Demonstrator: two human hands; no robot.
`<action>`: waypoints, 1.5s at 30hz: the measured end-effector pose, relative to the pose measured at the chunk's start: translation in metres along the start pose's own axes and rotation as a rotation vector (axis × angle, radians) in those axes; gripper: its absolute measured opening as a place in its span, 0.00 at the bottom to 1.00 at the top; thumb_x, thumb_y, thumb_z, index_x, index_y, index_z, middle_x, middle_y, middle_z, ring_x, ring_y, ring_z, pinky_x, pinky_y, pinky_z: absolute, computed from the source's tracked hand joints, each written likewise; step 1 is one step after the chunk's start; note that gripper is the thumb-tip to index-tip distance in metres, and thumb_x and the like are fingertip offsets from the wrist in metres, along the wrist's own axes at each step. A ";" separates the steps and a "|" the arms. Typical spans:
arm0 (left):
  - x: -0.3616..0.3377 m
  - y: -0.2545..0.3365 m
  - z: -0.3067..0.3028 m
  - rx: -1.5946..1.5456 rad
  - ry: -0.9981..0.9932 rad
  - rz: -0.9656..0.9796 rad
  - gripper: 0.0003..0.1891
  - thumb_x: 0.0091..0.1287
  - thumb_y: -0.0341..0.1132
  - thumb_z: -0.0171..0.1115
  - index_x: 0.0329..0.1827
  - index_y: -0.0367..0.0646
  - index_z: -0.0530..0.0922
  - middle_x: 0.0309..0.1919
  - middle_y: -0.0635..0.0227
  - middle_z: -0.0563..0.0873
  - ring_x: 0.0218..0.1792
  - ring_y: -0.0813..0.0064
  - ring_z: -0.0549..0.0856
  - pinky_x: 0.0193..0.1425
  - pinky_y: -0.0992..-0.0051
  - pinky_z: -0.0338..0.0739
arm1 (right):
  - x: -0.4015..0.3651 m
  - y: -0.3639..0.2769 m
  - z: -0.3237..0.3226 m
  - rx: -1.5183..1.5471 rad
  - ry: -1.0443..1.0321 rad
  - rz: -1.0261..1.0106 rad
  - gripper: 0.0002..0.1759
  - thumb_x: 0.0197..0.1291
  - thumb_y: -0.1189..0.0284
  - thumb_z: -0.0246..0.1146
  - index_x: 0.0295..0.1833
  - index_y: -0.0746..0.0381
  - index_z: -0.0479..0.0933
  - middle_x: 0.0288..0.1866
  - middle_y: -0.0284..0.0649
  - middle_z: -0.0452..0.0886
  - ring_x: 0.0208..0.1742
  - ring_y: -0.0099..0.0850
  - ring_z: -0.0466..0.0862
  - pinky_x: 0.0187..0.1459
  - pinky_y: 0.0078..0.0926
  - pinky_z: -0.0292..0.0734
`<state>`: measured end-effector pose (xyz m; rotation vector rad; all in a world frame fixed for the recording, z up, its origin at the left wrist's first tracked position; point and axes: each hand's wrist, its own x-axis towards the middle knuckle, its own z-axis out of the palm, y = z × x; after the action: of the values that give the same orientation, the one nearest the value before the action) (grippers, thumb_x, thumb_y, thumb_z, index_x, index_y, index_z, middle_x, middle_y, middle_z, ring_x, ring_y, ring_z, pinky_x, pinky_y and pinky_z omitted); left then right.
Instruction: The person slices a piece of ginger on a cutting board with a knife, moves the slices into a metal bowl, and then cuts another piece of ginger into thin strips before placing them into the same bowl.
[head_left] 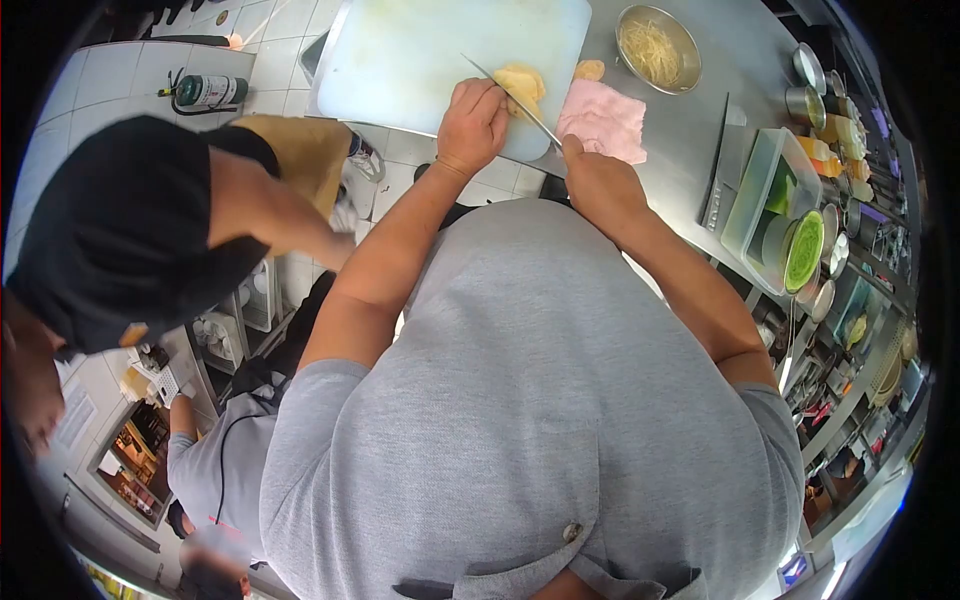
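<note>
My right hand (pixel 607 187) is wrapped around the handle of a knife (pixel 541 128). Its blade slants up and left across the white cutting board (pixel 410 60). Beside the blade lies pale yellow cut potato (pixel 521 85), seemingly in slices. My left hand (pixel 473 125) is on the other side of the blade, fingers curled and pressed down at the potato; what lies under the fingertips is mostly hidden. Another tan piece (pixel 589 70) rests just past the board's right edge. A folded pink cloth (pixel 604 118) lies on the counter near my right hand.
A metal bowl (pixel 658 50) of pale thin strips stands on the steel counter (pixel 690 130). Farther right are a clear plastic tub (pixel 752 195) and a bowl of green food (pixel 804 252). A co-worker in a black cap (pixel 120 230) leans close on my left.
</note>
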<state>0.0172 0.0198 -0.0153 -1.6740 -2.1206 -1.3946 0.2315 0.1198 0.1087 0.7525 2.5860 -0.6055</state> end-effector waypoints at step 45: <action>0.070 -0.085 -0.058 -0.028 -0.030 -0.565 0.21 0.66 0.34 0.76 0.61 0.36 0.91 0.47 0.48 0.97 0.50 0.48 0.97 0.61 0.56 0.91 | -0.039 0.010 -0.019 0.078 0.318 0.087 0.22 0.85 0.64 0.63 0.77 0.56 0.78 0.56 0.55 0.89 0.53 0.58 0.92 0.55 0.59 0.88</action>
<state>-0.1042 0.0320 0.0081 -1.1441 -2.7374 -1.5266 0.2636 0.1208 0.1395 1.0580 2.8087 -0.6053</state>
